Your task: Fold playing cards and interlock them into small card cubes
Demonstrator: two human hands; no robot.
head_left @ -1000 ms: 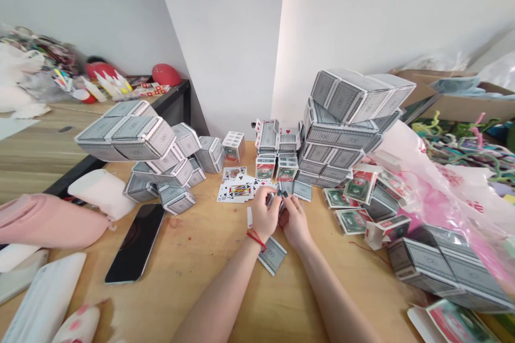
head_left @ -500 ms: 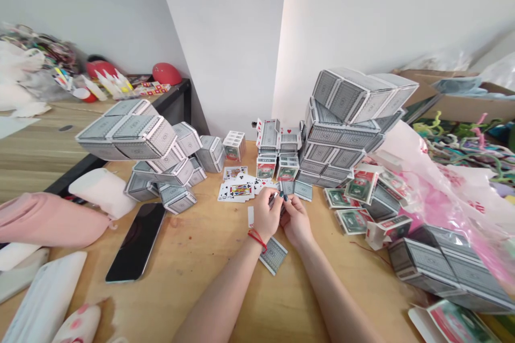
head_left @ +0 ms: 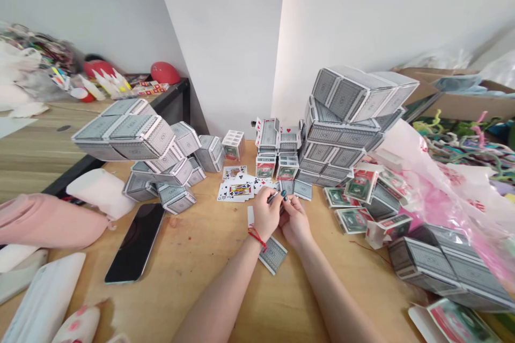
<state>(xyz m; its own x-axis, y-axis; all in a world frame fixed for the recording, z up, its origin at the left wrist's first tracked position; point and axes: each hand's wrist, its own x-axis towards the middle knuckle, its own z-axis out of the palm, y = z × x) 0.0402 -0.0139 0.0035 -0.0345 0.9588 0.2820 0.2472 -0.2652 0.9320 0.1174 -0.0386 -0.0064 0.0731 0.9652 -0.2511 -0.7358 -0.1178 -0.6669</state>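
Observation:
My left hand (head_left: 265, 216) and my right hand (head_left: 295, 221) meet at the middle of the wooden table (head_left: 193, 268), fingers curled around a small stack of playing cards (head_left: 277, 196) held between them. A red string circles my left wrist. Face-up cards (head_left: 238, 187) lie fanned just beyond my left hand. One face-down card (head_left: 272, 254) lies under my left forearm, and a pair of face-down cards (head_left: 296, 189) sits just past my fingertips.
Stacks of grey card packs rise at left (head_left: 132, 136) and right (head_left: 346, 118), with small boxes (head_left: 276, 153) between. Loose green boxes (head_left: 354, 203) and a pink plastic bag (head_left: 442, 193) lie right. A black phone (head_left: 137, 242) and pink cloth (head_left: 48, 225) lie left.
My hands have stayed in place, with only small finger movements on the cards. The view has shifted slightly.

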